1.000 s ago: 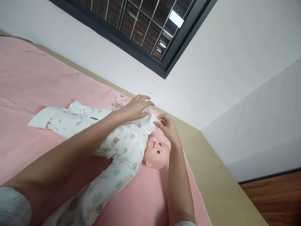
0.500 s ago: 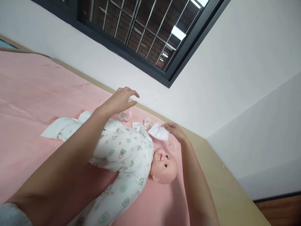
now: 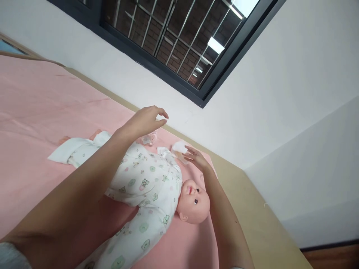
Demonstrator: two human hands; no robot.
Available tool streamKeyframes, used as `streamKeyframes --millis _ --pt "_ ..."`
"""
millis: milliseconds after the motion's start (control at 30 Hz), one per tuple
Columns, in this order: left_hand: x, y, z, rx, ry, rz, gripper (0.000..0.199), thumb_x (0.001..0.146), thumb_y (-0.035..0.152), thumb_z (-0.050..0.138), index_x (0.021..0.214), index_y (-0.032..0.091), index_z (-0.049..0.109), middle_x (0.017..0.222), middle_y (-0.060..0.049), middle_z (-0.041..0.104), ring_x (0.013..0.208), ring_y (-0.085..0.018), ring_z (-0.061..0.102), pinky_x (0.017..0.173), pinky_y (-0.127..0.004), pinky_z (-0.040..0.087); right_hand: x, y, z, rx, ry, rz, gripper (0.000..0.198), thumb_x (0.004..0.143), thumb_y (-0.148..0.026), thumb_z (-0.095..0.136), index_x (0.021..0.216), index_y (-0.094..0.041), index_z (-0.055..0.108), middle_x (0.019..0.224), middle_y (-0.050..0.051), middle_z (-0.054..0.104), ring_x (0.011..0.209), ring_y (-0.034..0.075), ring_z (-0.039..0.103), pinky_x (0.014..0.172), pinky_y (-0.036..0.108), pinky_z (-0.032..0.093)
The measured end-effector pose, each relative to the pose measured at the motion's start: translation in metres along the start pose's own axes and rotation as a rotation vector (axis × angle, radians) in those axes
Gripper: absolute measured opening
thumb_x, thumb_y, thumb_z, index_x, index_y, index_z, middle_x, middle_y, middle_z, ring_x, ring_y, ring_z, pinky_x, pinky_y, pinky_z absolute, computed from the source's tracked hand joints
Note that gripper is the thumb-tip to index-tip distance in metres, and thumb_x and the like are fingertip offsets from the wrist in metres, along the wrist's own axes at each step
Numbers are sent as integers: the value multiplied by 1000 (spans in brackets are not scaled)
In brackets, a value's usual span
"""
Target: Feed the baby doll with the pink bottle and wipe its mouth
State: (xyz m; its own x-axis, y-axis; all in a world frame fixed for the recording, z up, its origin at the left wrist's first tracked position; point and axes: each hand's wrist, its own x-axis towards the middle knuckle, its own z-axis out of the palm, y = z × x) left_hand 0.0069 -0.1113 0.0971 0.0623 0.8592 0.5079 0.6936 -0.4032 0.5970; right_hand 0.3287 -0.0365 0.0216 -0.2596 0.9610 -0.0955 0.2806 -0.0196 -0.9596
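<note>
A baby doll (image 3: 146, 183) in a white printed outfit lies on its back on a pink sheet, its bald head to the right. My left hand (image 3: 150, 118) hovers above the doll's far side, thumb and index curved towards each other with a small gap and nothing visible between them. Below that hand sits a clear plastic container (image 3: 148, 139). My right hand (image 3: 196, 157) is beyond the doll's head with fingers spread. Its fingertips are at the edge of a white pad (image 3: 179, 145), which rests over a clear packet (image 3: 181, 157) with something beige inside.
The pink sheet (image 3: 36, 104) covers a tan tabletop (image 3: 241, 201) whose bare edge shows at the back and right. A white wall (image 3: 280, 74) rises behind it, with a dark-framed barred window (image 3: 157, 63).
My right hand has moved left, and the white pad it held now lies on the packet, with the fingers spread. The left thumb and index have come closer together. The view has shifted slightly.
</note>
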Motion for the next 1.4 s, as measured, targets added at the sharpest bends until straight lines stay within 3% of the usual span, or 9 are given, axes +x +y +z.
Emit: streamKeyframes --millis 200,400,533,633,800,900,1033,1167,1400 --pt "2 -3 3 -11 -52 -2 36 86 38 50 112 22 69 123 -5 66 113 -27 60 91 -37 48 -11 10 -2 96 19 34 43 68 -20 77 110 -24 70 108 5 71 97 18 69 100 37 50" --pt "3 -7 1 -46 -66 -66 35 83 40 53 107 22 70 118 -5 69 105 -26 64 86 -34 49 -24 18 -14 21 208 -27 34 69 -24 71 103 -20 70 92 4 72 78 13 65 84 31 51" --pt "5 -15 1 -64 -44 -106 34 80 41 54 103 23 71 111 -4 72 100 -25 66 82 -31 50 -34 28 -19 -69 521 -292 25 74 -31 60 94 -20 68 92 4 70 68 12 60 71 29 47" --pt "6 -20 3 -62 -24 -130 33 80 40 55 103 22 70 109 -4 72 99 -25 65 84 -31 49 -41 42 -19 -176 867 -457 23 80 -32 47 90 -20 64 97 6 69 80 17 61 75 31 46" --pt "5 -18 7 -57 -41 -144 38 85 39 51 116 19 64 115 -7 68 101 -25 64 88 -34 48 -51 77 -23 -477 1200 -443 29 85 -27 37 97 -20 63 107 11 65 108 24 53 96 38 39" --pt "0 -7 3 25 17 -199 54 85 39 55 135 19 50 118 -9 67 102 -27 64 87 -37 49 -54 95 -30 -592 1238 -348 34 86 -25 36 107 -16 61 113 15 62 114 27 50 103 42 33" --pt "-15 10 -16 112 218 -149 89 82 48 60 154 19 15 119 -8 67 99 -30 67 83 -41 52 -56 109 -36 -588 1142 -147 40 85 -28 41 118 -11 57 122 19 58 116 30 51 102 42 35" --pt "-22 14 -24 130 312 -116 92 80 52 61 153 24 12 116 -3 68 95 -29 68 81 -41 54 -57 114 -38 -476 1039 12 40 82 -29 48 118 -15 57 127 18 54 107 28 58 90 37 43" --pt "12 -31 24 295 -119 -260 92 83 46 57 154 12 10 135 -15 58 110 -34 61 91 -43 49 -59 116 -41 -384 1013 70 44 73 -29 64 116 -20 58 128 12 53 104 24 63 85 31 47"
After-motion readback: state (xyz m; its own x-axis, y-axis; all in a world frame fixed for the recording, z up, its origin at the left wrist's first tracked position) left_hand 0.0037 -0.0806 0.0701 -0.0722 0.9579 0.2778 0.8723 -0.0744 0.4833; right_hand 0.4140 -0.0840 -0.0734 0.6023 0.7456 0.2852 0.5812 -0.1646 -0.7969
